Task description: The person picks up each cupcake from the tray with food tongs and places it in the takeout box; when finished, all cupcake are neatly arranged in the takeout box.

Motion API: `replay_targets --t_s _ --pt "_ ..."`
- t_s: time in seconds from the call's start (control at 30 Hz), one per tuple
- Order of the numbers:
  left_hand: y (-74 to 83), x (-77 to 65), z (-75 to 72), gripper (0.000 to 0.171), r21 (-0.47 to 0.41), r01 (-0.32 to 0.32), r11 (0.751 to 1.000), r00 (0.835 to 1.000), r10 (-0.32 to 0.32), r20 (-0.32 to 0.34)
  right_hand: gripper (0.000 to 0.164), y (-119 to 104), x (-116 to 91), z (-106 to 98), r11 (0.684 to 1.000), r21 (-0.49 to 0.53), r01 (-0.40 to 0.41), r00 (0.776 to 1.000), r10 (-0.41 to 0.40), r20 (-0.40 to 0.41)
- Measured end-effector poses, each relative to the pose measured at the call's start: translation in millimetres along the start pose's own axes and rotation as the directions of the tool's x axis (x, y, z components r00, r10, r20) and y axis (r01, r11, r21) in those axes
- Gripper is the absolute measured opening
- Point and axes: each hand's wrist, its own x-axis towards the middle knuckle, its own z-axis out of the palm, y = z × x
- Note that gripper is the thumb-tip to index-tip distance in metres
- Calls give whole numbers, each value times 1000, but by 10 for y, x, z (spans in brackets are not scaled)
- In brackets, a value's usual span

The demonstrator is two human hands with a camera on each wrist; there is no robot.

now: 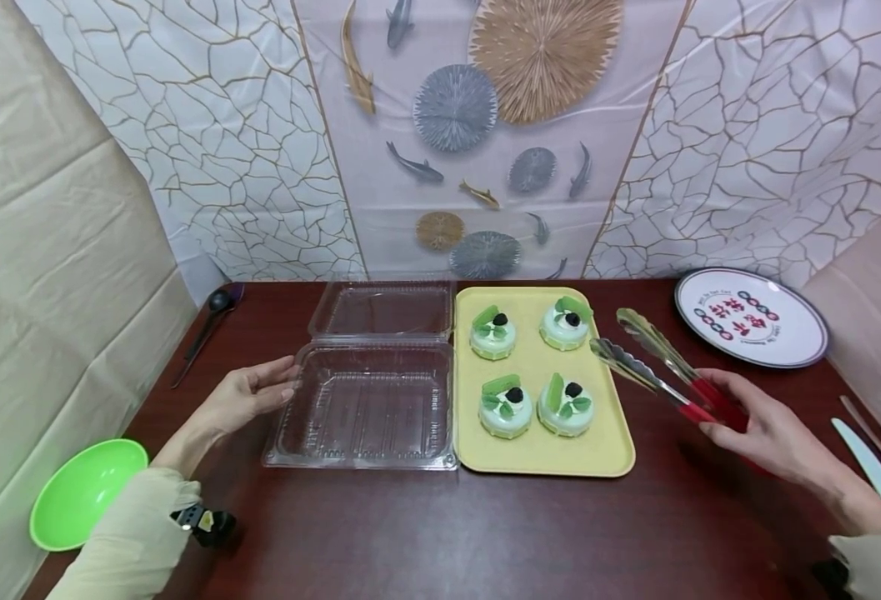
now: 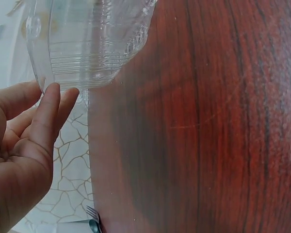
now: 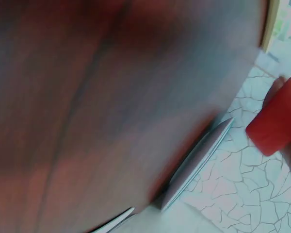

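A: What does the right hand have hold of?

B: It grips a pair of tongs by their red handles, fingers curled round them. The metal arms stand apart at the tips and reach from the hand toward the yellow tray, ending just over its near-right edge, beside the closest of the four green-and-white cakes. In the right wrist view only a piece of red handle shows, blurred.

A: And the cakes, relative to that hand?

B: All four sit on the tray to the hand's left. The nearest to the tong tips is the back right cake; the front right cake lies a little nearer the hand's own level, and the other two are farther off beyond them.

A: The left hand?

B: Relaxed, fingers straight and loosely spread, holding nothing. Its fingertips lie at the left wall of the clear plastic clamshell box; whether they quite touch it cannot be told. The box lies with its lid folded back, away from the hand.

A: What else is about?

B: A green bowl behind the left wrist, a dark spoon beyond the left hand, a printed plate beyond the right hand and a pale knife just to its right, all on a dark wooden table.
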Motion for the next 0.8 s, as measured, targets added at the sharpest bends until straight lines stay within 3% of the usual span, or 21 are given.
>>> replay_targets --t_s 0.37,0.6,0.8 --pt "-3 -9 17 65 -5 -2 1000 1000 2 -30 63 -47 -220 -77 997 36 69 980 -74 186" --pt "8 -15 13 64 -16 10 1000 1000 -11 -25 69 -73 -200 -35 965 -72 252 954 -236 184" --pt "-6 -9 12 64 -16 0 1000 1000 0 -16 72 -56 -148 11 947 -103 304 940 -280 196"
